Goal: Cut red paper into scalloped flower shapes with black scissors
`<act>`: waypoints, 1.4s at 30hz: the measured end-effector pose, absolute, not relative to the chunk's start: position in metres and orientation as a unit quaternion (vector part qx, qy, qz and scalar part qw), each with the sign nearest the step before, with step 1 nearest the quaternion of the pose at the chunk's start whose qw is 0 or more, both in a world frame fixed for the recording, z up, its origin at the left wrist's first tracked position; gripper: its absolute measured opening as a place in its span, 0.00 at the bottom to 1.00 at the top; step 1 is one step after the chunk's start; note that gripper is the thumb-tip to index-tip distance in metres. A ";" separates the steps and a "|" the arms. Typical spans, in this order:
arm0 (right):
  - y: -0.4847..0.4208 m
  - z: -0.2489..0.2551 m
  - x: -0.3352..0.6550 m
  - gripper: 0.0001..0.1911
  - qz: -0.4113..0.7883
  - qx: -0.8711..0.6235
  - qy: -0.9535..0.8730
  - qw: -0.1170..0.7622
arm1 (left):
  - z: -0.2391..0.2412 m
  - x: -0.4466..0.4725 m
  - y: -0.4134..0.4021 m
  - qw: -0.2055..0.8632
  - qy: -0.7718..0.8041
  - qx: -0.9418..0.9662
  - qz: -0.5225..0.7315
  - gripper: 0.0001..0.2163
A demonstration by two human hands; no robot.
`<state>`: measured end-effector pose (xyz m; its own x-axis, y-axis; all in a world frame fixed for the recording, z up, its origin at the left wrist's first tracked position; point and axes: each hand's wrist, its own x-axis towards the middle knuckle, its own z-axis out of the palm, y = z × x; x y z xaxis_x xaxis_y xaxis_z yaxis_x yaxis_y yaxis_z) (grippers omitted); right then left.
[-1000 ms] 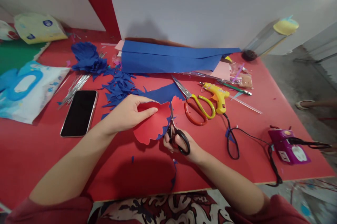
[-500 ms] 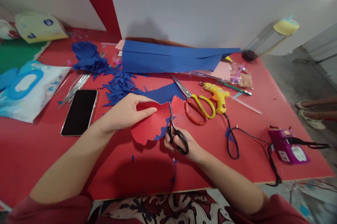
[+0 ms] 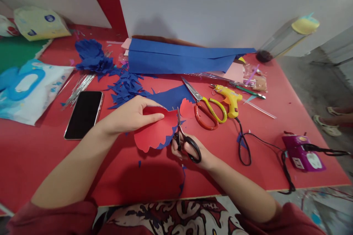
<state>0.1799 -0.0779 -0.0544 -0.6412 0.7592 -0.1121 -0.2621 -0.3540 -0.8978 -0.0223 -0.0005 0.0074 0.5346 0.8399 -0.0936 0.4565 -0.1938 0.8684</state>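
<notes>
My left hand (image 3: 132,117) pinches a red scalloped paper piece (image 3: 156,132) with blue paper showing along its lower right edge. My right hand (image 3: 190,152) grips black-handled scissors (image 3: 186,139), whose blades point up into the paper's right edge. Both hands hover just above the red table (image 3: 55,161) near its front middle.
A black phone (image 3: 84,114) lies left of my hands. Orange-and-yellow scissors (image 3: 205,108), a yellow glue gun (image 3: 230,99) with a black cord and a purple device (image 3: 302,153) lie to the right. Blue paper sheets (image 3: 179,60), blue scraps (image 3: 125,88) and a wipes packet (image 3: 29,91) sit behind.
The red paper has turned and slid slightly left and down in my left hand while the black scissors stay at its right edge. The view has shifted a little.
</notes>
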 end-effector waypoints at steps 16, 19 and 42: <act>-0.081 -0.056 0.179 0.23 0.791 -0.238 -0.465 0.318 | 0.010 -0.031 0.006 0.487 0.422 0.749 0.156 0.09; -0.080 -0.055 0.178 0.23 0.791 -0.243 -0.462 0.319 | 0.010 -0.032 0.006 0.481 0.428 0.751 0.148 0.09; -0.082 -0.065 0.176 0.28 0.798 -0.283 -0.431 0.312 | 0.006 -0.027 0.001 0.540 0.496 0.639 0.232 0.08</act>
<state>0.1765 -0.0819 -0.0653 -0.6458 0.7412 -0.1833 -0.2542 -0.4350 -0.8638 -0.0271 0.0009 0.0060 0.4000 0.8846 -0.2399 0.3832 0.0763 0.9205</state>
